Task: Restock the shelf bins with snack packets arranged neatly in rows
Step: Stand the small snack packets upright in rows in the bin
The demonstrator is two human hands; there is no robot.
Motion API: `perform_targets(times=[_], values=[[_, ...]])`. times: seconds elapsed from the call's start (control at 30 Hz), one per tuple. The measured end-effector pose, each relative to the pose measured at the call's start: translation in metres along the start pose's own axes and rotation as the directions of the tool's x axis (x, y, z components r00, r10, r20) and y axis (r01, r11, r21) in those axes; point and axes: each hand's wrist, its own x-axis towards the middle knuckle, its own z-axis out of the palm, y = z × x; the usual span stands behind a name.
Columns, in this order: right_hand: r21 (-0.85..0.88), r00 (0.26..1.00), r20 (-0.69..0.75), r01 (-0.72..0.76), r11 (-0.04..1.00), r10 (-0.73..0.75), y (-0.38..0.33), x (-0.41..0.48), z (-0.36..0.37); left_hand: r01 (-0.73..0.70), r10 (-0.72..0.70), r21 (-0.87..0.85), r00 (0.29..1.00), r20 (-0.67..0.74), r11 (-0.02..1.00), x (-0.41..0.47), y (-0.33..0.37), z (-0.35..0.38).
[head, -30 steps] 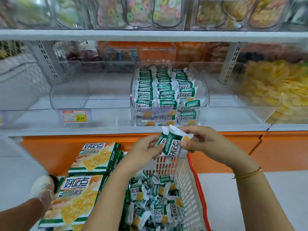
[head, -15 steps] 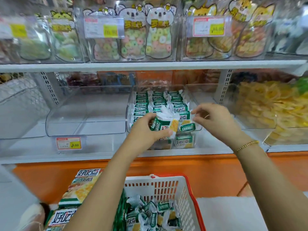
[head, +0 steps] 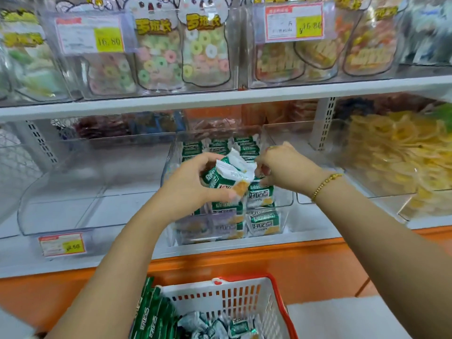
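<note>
My left hand (head: pixel 193 189) is curled round a small bunch of green and white snack packets (head: pixel 227 177), thumb on the near side and fingers wrapped behind, gripping them over the front half of the middle bin (head: pixel 286 204). My right hand (head: pixel 281 167) sits just beside the bunch on its right. Its fingers are bent down with the tips at the white edge of the bunch and against the rows (head: pixel 259 199) already in the bin. I cannot tell whether they pinch a packet or only touch. The two hands are close together, nearly meeting over the bunch.

The held packets are tilted. Their long axis runs from lower left to upper right, with the white crimped ends pointing up and away toward the back of the shelf (head: pixel 220 250) and the printed faces toward me. The rows in the bin stand on edge, stacked front to back.

A gold bracelet (head: pixel 325 184) is on my right wrist. Below, the white basket (head: pixel 244 297) with its red rim holds more loose packets and green boxes (head: pixel 151 314).
</note>
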Motion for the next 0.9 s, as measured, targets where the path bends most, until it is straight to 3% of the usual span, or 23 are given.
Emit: perform_targets(times=[0.1,0.27,0.53,0.67,0.77,0.83,0.9], values=[[0.039,0.999,-0.036,-0.008,0.999,0.01,0.008,0.002,0.009,-0.016,0.011,0.033,0.988,0.154,0.999,0.013,0.005,0.007],[0.109,0.996,-0.071,-0.045,0.993,0.053,0.029,0.005,0.01,-0.082,0.025,0.194,0.96,0.278,0.978,0.048,0.017,0.028],[0.198,0.998,-0.062,-0.007,0.98,0.02,0.033,0.013,0.009,-0.154,-0.143,0.519,0.861,0.487,0.841,0.086,0.031,0.038],[0.387,0.991,-0.087,-0.062,0.92,0.104,0.035,0.006,0.001,-0.159,-0.197,0.621,0.864,0.464,0.768,0.094,0.039,0.038],[0.597,0.998,0.029,-0.068,0.799,0.062,0.034,-0.007,-0.019,-0.148,-0.153,0.625,0.903,0.402,0.767,0.093,0.036,0.044],[0.602,0.988,0.151,-0.08,0.794,-0.015,0.033,-0.014,-0.03,-0.165,-0.084,0.62,0.932,0.353,0.767,0.09,0.032,0.052],[0.468,0.965,0.262,-0.107,0.877,-0.022,0.033,-0.021,-0.038,-0.18,-0.026,0.601,0.948,0.317,0.779,0.085,0.03,0.057]])
